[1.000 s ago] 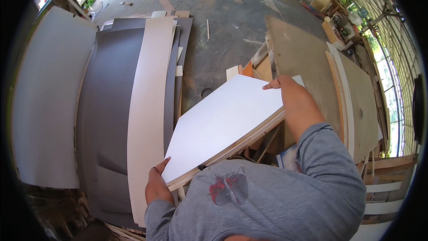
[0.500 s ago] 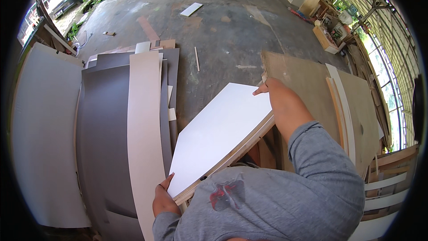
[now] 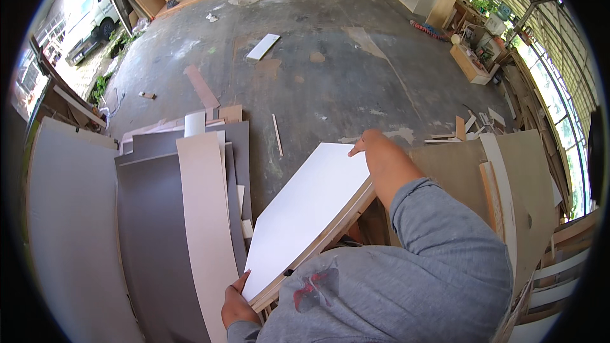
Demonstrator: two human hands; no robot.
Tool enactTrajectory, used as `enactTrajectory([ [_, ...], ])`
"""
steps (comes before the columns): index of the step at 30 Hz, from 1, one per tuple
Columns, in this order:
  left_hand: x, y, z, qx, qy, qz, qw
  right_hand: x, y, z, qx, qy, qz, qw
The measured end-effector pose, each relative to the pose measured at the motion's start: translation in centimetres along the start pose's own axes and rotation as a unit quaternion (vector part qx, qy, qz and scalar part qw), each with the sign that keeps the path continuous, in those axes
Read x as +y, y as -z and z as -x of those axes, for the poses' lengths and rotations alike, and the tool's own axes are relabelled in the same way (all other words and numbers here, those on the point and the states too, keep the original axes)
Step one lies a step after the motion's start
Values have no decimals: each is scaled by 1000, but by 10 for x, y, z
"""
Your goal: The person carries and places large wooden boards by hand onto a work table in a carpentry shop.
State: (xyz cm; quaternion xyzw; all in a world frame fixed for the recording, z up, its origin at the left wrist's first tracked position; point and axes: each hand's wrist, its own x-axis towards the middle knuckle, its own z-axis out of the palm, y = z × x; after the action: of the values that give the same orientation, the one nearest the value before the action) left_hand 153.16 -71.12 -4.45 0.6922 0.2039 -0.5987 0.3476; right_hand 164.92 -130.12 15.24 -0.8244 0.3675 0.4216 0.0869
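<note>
The white-topped board (image 3: 308, 216) is held slantwise before the grey shirt (image 3: 387, 292) — its long axis running from near left, where the left hand (image 3: 237, 297) grips one end, to far right, where the right hand (image 3: 361, 144) clasps the other.

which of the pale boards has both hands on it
The bright white panel, held at one end by the left hand and at the other by the right hand; the long pinkish strip and small white board have no hand on them.
</note>
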Motion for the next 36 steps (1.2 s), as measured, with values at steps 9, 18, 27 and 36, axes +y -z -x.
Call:
enactTrajectory([
  [9,199,27,77,52,3,-36,998,-12,76,-82,-35,-35,-57,997],
  [18,331,104,-35,38,-11,-122,992,17,138,-147,-69,-41,-15,997],
  [27,588,133,-124,37,12,-365,930,127,123,-225,-180,-55,-209,960],
  [36,871,43,-258,61,20,-545,836,236,95,-294,-219,-114,-417,875],
])
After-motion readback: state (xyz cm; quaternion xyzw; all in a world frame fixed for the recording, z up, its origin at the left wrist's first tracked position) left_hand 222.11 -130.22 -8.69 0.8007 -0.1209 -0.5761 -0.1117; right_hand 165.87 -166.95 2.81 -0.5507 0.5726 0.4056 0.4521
